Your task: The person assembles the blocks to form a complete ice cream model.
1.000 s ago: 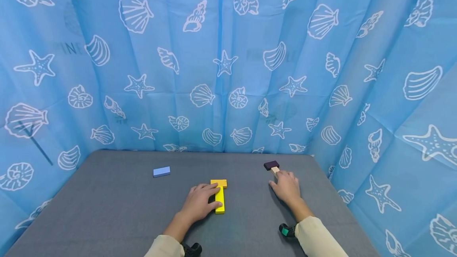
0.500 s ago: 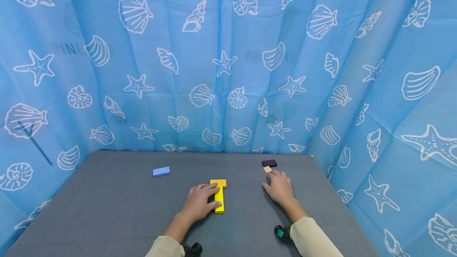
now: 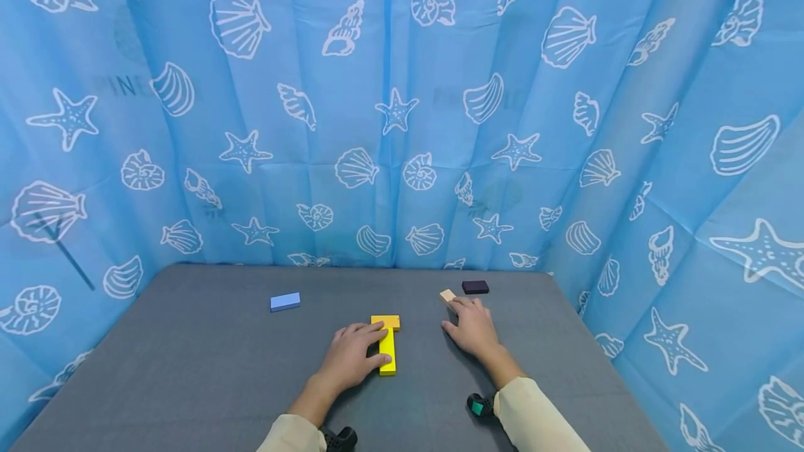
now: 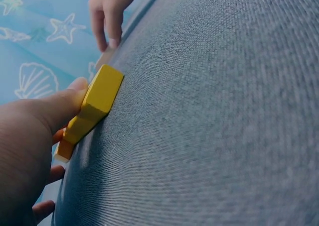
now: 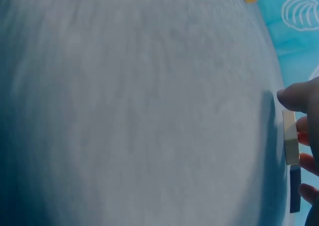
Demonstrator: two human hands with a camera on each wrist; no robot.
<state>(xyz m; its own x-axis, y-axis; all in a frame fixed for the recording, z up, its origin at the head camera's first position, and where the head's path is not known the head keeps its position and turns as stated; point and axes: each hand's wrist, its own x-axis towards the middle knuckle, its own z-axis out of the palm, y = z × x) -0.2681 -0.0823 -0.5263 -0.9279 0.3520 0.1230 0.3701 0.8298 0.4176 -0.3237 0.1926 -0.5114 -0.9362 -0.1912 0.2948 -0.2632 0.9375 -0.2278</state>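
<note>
My left hand (image 3: pixel 352 354) rests at the left side of a bright yellow block (image 3: pixel 386 347), thumb near its front end and fingertips by its far end. An orange-yellow block (image 3: pixel 391 321) lies crosswise against that far end, making a T shape. To the right, my right hand (image 3: pixel 472 326) touches a small beige wooden block (image 3: pixel 447 295) with its fingertips; the hand covers the near part of it. In the right wrist view the thumb stands apart from the beige block (image 5: pixel 290 136), the fingers lying behind it. A dark block (image 3: pixel 475 287) lies just beyond the right hand.
A light blue block (image 3: pixel 285 302) lies at the back left of the grey cloth-covered table (image 3: pixel 188 368). Blue curtains (image 3: pixel 389 89) with white shells and starfish rise behind the table and along its sides. Each wrist carries a black strap device (image 3: pixel 480 405).
My right hand has moved left, and the beige block has slid left with it, away from the front of the dark block. The left hand and the yellow blocks have stayed in place.
</note>
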